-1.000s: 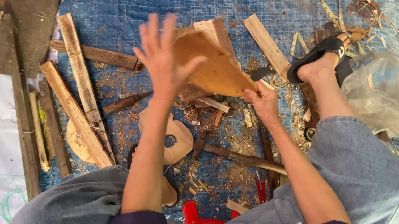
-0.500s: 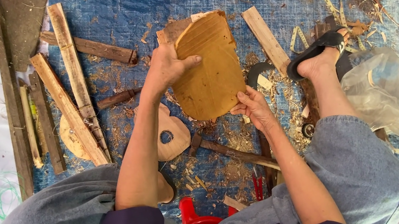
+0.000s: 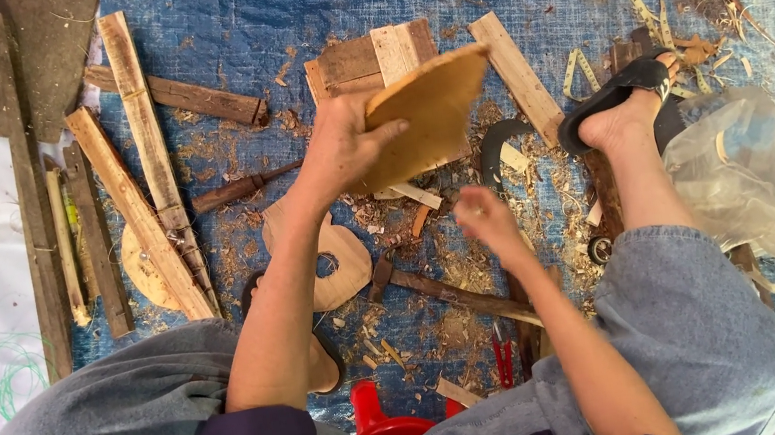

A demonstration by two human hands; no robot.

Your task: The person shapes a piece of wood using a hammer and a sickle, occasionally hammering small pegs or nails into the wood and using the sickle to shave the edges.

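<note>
- 1 curved wooden piece (image 3: 424, 116), tilted above the blue tarp (image 3: 278, 11), gripped by the left hand (image 3: 342, 148).
- Right hand (image 3: 487, 224) empty, blurred, fingers loosely curled, below it.
- 1 hammer (image 3: 448, 290) on the shavings.
- 1 black sandal (image 3: 613, 95).

Wooden board (image 3: 428, 111) in left hand (image 3: 337, 149)

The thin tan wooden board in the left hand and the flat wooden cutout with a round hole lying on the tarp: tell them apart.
The thin tan wooden board is solid; the flat wooden cutout has a round hole. The left hand holds the board up, tilted; the cutout lies flat on the blue tarp. Both are thin, pale wood.
</note>
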